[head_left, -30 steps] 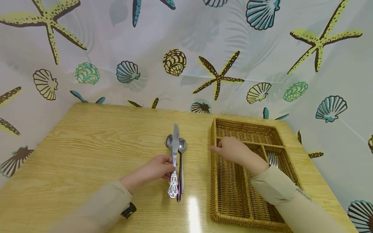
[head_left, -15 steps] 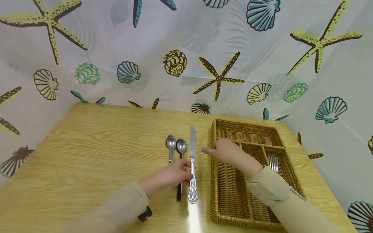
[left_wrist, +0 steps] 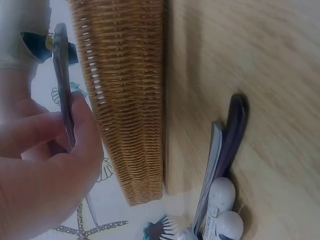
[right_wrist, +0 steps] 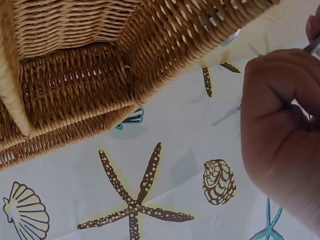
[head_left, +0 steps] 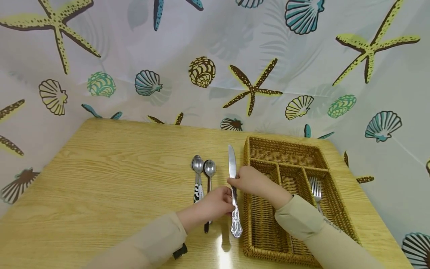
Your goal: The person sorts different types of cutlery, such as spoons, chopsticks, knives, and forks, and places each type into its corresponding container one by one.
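A silver table knife (head_left: 232, 164) with an ornate handle is held off the table, blade pointing away, beside the basket's left wall. My left hand (head_left: 216, 203) pinches its handle between thumb and fingers; the left wrist view shows this grip on the knife (left_wrist: 62, 75) too. Curled fingers of my right hand (head_left: 256, 185) meet the knife where blade and handle join. In the right wrist view the right hand (right_wrist: 280, 125) has the knife passing through its fingers, partly hidden. Several spoons (head_left: 209, 168) lie left of the knife, their handles partly behind my left hand.
A woven basket (head_left: 247, 224) with several compartments stands on the wooden table (head_left: 134, 160) at the right. A fork (head_left: 316, 190) lies in its right compartment, partly covered by my right sleeve. A shell-patterned cloth (head_left: 168, 48) hangs behind the table.
My left hand has carried the knife rightward from above the spoons to the basket's left side. My right hand has moved left from over the basket and taken hold of the knife.
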`<state>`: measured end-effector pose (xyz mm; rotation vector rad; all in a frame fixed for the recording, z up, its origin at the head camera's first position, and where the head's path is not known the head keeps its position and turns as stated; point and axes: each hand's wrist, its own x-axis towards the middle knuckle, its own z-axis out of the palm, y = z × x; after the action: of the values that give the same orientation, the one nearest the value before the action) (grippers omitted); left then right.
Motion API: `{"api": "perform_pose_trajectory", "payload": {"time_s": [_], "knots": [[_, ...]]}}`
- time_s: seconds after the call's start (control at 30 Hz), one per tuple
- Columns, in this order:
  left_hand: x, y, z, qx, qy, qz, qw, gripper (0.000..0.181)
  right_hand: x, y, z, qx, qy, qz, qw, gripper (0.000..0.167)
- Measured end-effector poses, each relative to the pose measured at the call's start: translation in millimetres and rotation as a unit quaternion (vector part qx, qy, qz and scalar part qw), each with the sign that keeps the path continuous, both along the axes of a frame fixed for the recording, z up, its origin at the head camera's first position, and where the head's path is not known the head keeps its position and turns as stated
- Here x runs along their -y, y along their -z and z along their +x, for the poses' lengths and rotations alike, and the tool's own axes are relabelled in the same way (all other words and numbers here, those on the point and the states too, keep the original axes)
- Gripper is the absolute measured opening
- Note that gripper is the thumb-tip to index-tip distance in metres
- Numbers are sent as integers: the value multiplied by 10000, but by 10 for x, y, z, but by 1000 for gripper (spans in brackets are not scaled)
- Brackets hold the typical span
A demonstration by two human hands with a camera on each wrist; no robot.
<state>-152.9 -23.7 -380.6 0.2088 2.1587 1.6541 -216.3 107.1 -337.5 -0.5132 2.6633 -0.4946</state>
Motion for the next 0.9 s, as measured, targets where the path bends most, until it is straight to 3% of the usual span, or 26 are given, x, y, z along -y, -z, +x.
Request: {"api": "perform_pose_trajectory", "payload": {"time_s": [0.27,0.63,0.77,0.9], "knots": [[-51,21,11,-96,-65,-98,9999,41,-1,91,-2,134,175,-47,9997,43],[-65,31,-8,331,-10,354,9988,43,-38,65,2,272,150,-131,9994,41],[-14,47,-23,404,77,439,9982,41,-79,29,8,382,227,-156,9989,42],[126,115,-47,446,-48,395,9982,38,-173,-17,0,539,309,-138,9980,44]]}}
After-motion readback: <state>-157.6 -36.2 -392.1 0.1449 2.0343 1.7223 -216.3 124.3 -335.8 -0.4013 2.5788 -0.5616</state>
